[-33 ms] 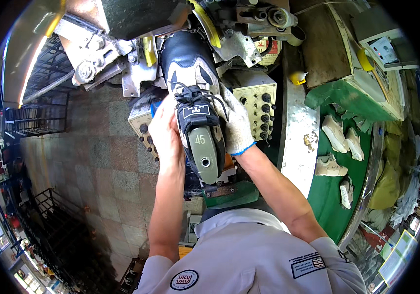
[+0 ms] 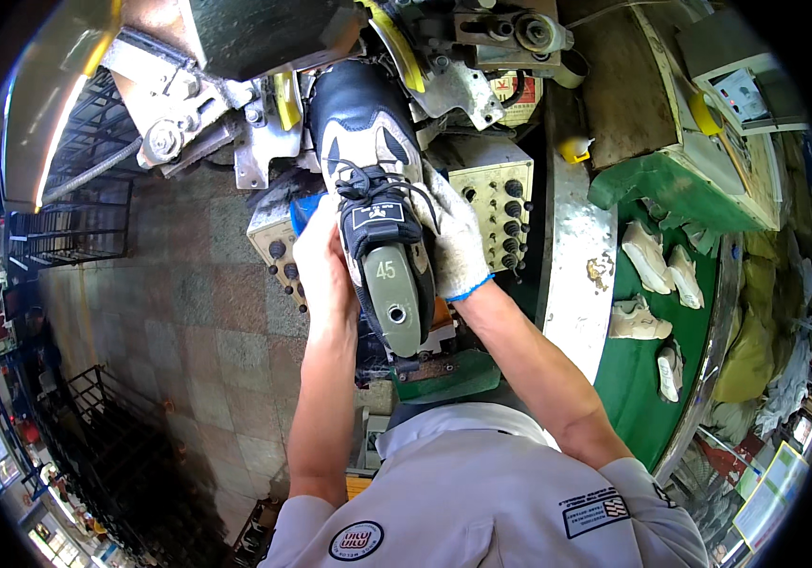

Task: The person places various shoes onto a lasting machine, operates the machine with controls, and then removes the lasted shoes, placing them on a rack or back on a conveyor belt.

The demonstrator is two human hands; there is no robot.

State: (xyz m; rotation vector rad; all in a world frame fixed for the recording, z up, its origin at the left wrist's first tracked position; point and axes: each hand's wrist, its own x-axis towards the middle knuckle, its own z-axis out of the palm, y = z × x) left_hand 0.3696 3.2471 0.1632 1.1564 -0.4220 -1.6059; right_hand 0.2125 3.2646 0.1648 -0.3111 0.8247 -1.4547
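Note:
A black, white and grey lace-up shoe upper (image 2: 377, 142) is stretched over a grey-green shoe last (image 2: 393, 308), sole side hidden. Its toe points away from me and sits between the metal jaws of a machine (image 2: 264, 128). My left hand (image 2: 322, 260), bare, grips the shoe's left side near the heel, fingers curled underneath and partly hidden. On the opposite side, my right hand (image 2: 455, 237) wears a white knit glove with a blue cuff edge and clasps the shoe by the laces. Black laces are tied in a bow over the tongue.
Control boxes with black knobs (image 2: 491, 213) flank the shoe below the jaws. To the right, a metal ledge (image 2: 576, 275) borders a green conveyor belt (image 2: 628, 407) carrying several pale shoes (image 2: 647, 257). Black racks (image 2: 93, 426) stand on the tiled floor (image 2: 197, 312) at left.

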